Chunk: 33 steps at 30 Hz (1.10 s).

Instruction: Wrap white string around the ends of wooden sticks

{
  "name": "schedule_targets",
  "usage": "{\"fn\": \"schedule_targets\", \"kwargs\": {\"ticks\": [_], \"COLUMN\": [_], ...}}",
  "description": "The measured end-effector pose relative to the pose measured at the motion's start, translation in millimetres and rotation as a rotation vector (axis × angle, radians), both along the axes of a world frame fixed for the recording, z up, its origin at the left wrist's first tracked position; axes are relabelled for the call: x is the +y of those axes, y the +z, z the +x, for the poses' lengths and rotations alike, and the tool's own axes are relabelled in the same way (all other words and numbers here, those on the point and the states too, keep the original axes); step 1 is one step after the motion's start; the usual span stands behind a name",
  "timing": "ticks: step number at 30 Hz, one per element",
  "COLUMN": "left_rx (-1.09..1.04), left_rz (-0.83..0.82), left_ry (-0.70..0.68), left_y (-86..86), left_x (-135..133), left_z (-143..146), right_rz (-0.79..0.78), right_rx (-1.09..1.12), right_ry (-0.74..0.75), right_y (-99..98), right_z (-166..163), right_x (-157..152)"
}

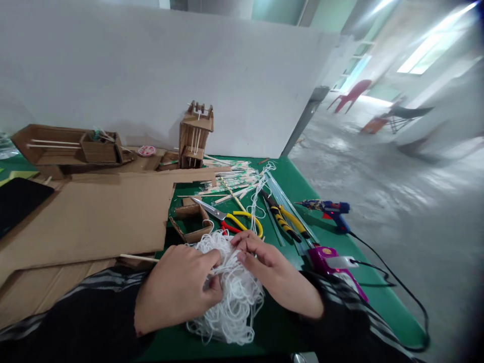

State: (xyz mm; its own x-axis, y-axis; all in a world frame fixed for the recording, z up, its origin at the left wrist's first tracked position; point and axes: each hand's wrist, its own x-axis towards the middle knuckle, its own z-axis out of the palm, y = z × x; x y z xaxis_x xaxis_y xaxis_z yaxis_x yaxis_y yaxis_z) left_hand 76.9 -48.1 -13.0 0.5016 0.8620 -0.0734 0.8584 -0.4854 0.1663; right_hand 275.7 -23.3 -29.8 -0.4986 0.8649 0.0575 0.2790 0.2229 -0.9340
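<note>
A loose, tangled heap of white string [238, 307] lies at the front of the green table, between my two hands. My left hand [181, 287] is closed on the left side of the heap, thumb and forefinger pinching strands. From the right, my right hand [274, 269] reaches over the upper part, its fingers curled and pinched on string there. Just beyond the heap rest scissors [230, 216] with yellow and red handles, touching its far side. A small open cardboard frame [192, 234] sits beside them. One strand trails away toward the back of the table.
Pliers [283, 217], clear glue sticks [293, 201] and wrapped wooden sticks [234, 181] lie behind my hands. A glue gun [328, 206] and a purple power strip [333, 262] with cables are at right. Cardboard sheets [113, 217], a cardboard tower [194, 136] and a cardboard boat shape [68, 146] occupy the left.
</note>
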Motion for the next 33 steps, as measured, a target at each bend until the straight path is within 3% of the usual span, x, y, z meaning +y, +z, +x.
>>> {"fn": "schedule_targets", "kwargs": {"ticks": [9, 13, 15, 19, 24, 27, 30, 33], "left_rx": [0.058, -0.099, -0.217, -0.316, -0.180, -0.077, 0.003, 0.015], "left_rz": [0.001, -0.001, -0.006, -0.041, -0.039, -0.028, -0.020, -0.017], "left_ry": [0.023, 0.096, 0.134, 0.118, 0.090, 0.069, 0.037, 0.006], "left_y": [-0.7, 0.1, 2.9, 9.0, 7.5, 2.6, -4.0, -10.7], "left_x": [-1.8, -6.3, -8.0, -4.7, 3.2, 2.3, -3.1, -10.2], "left_z": [-1.3, -3.4, -4.4, -4.6, -1.9, 0.0, 0.9, 0.5], "right_rz": [-0.475, -0.514, -0.439, -0.113, 0.273, 0.485, 0.527, 0.497], "right_rx": [0.382, 0.448, 0.405, 0.212, 0.006, -0.139, -0.322, -0.483], "right_ry": [-0.194, -0.248, -0.246, -0.197, -0.279, -0.184, -0.024, 0.013], "right_y": [-10.9, -13.7, -15.0, -16.6, -17.5, -15.5, -13.7, -15.2], "right_z": [-4.5, -5.1, -4.4, -4.5, -8.0, -10.2, -12.0, -10.7], "right_x": [-2.2, -2.0, -0.9, -1.9, -13.4, -20.7, -24.4, -25.0]}}
